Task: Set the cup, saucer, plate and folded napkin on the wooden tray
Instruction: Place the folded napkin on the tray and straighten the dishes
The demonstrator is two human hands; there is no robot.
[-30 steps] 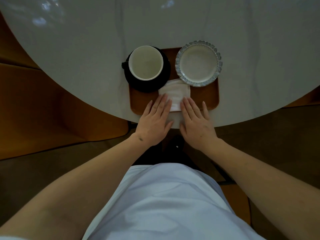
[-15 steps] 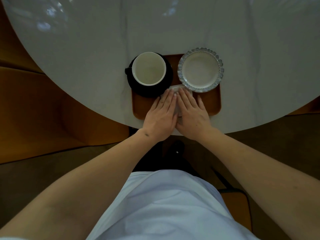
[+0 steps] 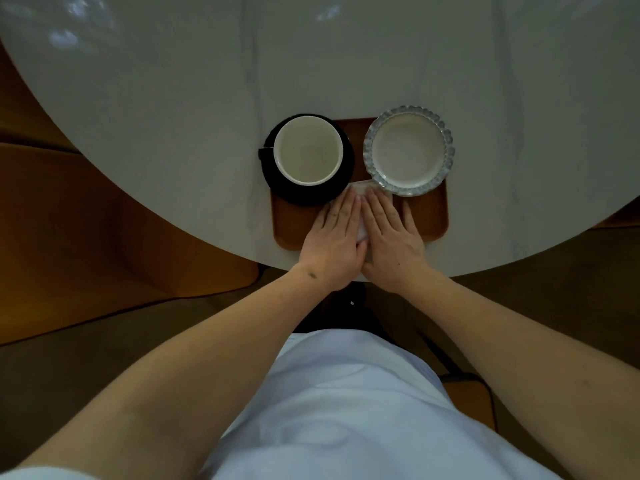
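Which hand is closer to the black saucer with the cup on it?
Left. The left hand lies flat with its fingertips right beside the black saucer; the right hand lies farther off, nearer the scalloped plate.

The counter [image 3: 207,98] is smooth, pale and glossy, with faint stone-like veins and soft reflections. The tray [image 3: 426,216] is matt brown wood. The cup [image 3: 308,150], dark saucer [image 3: 294,192] and frilled plate [image 3: 408,150] look like glazed ceramic. The napkin [image 3: 362,188] seems soft white cloth, perhaps paper.

No legible txt/labels anywhere; dim view, maybe missed.
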